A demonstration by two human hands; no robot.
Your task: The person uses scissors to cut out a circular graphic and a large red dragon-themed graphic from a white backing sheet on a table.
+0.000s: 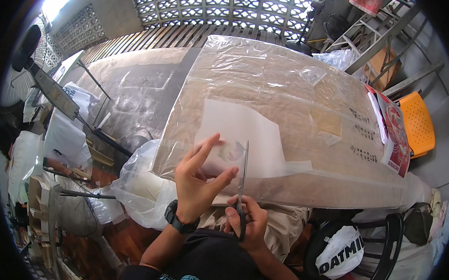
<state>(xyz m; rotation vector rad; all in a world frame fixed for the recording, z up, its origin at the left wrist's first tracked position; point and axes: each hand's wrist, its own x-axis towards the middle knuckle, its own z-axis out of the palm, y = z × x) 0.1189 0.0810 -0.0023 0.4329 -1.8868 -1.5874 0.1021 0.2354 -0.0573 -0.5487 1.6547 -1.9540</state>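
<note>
My right hand (249, 221) grips black-handled scissors (243, 175), their blades pressed together and pointing away from me over the paper. A white sheet of paper (243, 120) with a curved edge lies on the plastic-covered table (231, 64). A small greyish picture (231, 151) shows on it, just left of the blade tips. My left hand (198, 176), with a black watch on its wrist, hovers over or rests at the sheet's near left part; which one I cannot tell. Its fingers and thumb are spread apart. A narrow pale strip (300, 165) lies at the sheet's right edge.
Magazines (393, 127) and an orange chair back (417, 124) stand at the table's right edge. To the left are a clear plastic bag (144, 188) and a fan (28, 56). A black chair (389, 245) stands near right, a ladder (380, 35) far right.
</note>
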